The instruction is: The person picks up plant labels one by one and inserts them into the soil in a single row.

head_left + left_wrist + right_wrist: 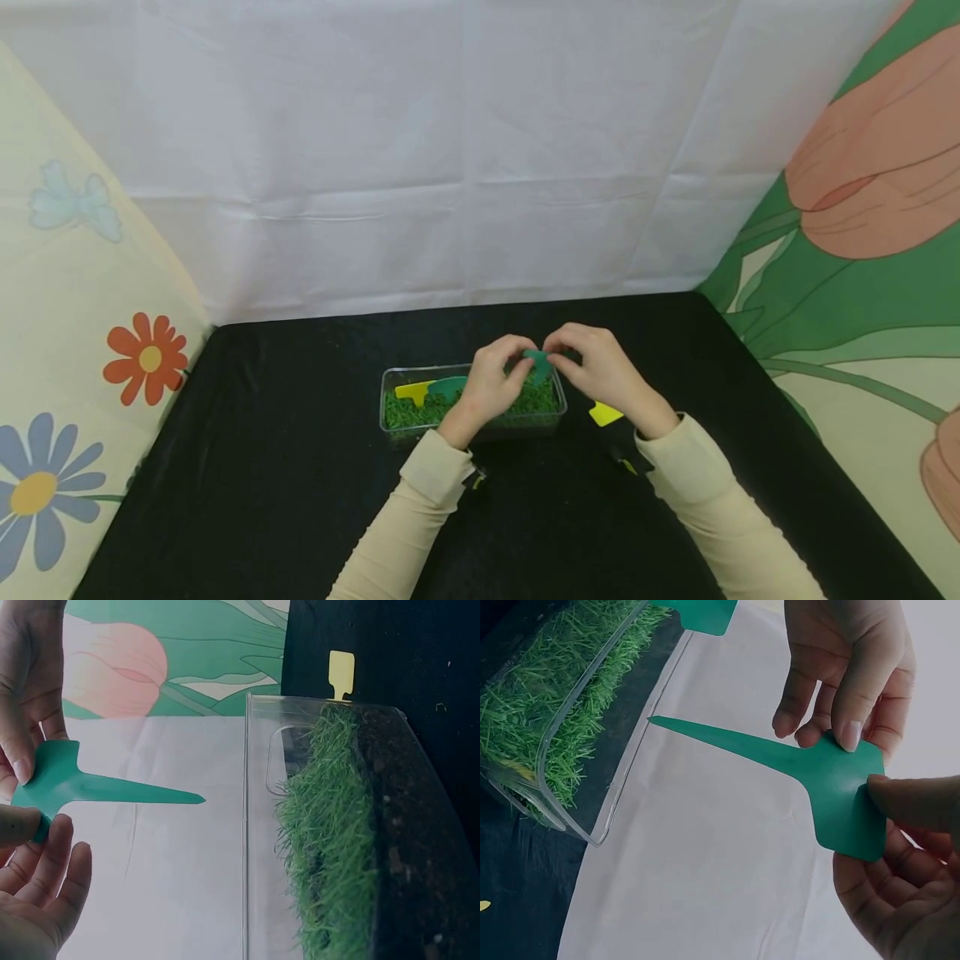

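Observation:
A green T-shaped plant label is held between both hands over the right end of a clear plastic tub of grass. My left hand pinches one side of the label's wide head. At the other side, my right hand pinches it with thumb and fingers. In the right wrist view the label's pointed stem extends toward the tub, its tip apart from the grass. Standing in the grass on the left are a yellow label and another green label, the latter partly behind my left hand.
Another yellow label lies on the black cloth, right of the tub and below my right hand. Dark soil shows through the tub's side in the left wrist view. A white sheet hangs behind the table.

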Demonstrator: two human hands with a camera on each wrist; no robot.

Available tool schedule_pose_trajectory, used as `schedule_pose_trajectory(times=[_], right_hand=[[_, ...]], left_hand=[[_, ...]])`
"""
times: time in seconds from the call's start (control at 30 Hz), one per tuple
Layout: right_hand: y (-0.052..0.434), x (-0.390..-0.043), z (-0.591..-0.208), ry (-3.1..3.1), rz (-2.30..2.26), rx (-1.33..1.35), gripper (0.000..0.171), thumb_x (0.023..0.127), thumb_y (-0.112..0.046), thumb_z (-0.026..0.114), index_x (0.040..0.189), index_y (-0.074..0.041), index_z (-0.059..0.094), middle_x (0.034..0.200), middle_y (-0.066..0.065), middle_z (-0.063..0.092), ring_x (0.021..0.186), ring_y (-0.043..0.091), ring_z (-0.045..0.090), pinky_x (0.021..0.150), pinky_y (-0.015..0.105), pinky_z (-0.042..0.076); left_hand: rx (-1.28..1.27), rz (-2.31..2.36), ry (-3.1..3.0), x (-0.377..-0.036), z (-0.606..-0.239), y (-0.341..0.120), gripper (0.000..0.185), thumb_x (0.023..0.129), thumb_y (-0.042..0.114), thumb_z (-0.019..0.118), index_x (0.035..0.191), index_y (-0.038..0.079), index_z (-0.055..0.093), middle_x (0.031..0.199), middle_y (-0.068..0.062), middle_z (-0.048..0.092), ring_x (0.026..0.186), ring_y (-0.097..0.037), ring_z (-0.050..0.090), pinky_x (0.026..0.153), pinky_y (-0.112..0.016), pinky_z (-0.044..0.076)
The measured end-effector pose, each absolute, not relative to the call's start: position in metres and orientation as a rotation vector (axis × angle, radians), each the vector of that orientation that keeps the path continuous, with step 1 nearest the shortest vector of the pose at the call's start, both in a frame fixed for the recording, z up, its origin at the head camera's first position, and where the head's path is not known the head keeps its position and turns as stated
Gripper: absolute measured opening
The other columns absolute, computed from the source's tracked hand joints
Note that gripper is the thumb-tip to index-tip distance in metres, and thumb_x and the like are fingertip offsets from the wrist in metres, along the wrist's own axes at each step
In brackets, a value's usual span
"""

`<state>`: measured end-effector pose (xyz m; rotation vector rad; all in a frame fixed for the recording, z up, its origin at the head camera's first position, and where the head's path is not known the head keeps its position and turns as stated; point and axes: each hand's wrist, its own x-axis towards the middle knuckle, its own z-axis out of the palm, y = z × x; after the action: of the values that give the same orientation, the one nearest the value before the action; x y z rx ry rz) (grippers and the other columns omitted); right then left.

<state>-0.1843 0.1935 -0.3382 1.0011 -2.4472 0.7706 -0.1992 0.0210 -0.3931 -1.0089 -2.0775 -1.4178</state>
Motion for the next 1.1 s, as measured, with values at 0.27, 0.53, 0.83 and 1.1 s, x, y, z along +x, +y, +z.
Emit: schedule_pose_trajectory(times=[0.27, 0.53, 0.83, 1.1], right_hand=[[0.191, -0.184, -0.338, -2.486, 0.786, 0.983, 0.014, 0.076, 0.008, 0.067, 0.083, -0.003, 0.064, 0.081, 0.006, 0.061, 0.071, 0.017, 0.059, 0.062, 0.033, 0.050], [0.188, -0.185, -0.341, -2.490, 0.787, 0.968, 0.014, 0.076, 0.008, 0.067, 0.083, -0.004, 0.064, 0.081, 0.006, 0.061, 0.072, 0.017, 0.058, 0.062, 0.032, 0.050], [0.183, -0.186, -0.345, -2.485, 0.787, 0.984, 0.012, 0.078, 0.005, 0.066, 0.084, -0.004, 0.064, 0.081, 0.005, 0.061, 0.071, 0.016, 0.057, 0.061, 0.034, 0.049], [0.179, -0.186, -0.348, -2.485, 0.792, 0.997, 0.012, 0.078, 0.005, 0.066, 0.085, -0.004, 0.064, 0.081, 0.005, 0.060, 0.072, 0.016, 0.057, 0.062, 0.032, 0.049]], left_hand=[[-1.000, -1.428, -2.103, -0.199, -0.395, 0.013, 0.016, 0.086, -0.003, 0.058, 0.101, -0.002, 0.059, 0.090, -0.011, 0.060, 0.074, -0.019, 0.058, 0.065, -0.024, 0.050], [-0.965, -1.469, -2.113, -0.195, -0.394, -0.007, 0.020, 0.087, -0.001, 0.057, 0.106, -0.001, 0.058, 0.093, -0.014, 0.060, 0.080, -0.020, 0.059, 0.068, -0.029, 0.050], [-0.901, -1.434, -2.028, -0.170, -0.361, -0.038, 0.020, 0.081, -0.015, 0.056, 0.100, -0.012, 0.057, 0.088, -0.023, 0.059, 0.076, -0.032, 0.059, 0.066, -0.039, 0.051], [-0.779, -1.357, -2.018, -0.165, -0.356, -0.068, 0.020, 0.078, -0.017, 0.057, 0.098, -0.014, 0.057, 0.087, -0.027, 0.059, 0.075, -0.036, 0.058, 0.065, -0.045, 0.050]])
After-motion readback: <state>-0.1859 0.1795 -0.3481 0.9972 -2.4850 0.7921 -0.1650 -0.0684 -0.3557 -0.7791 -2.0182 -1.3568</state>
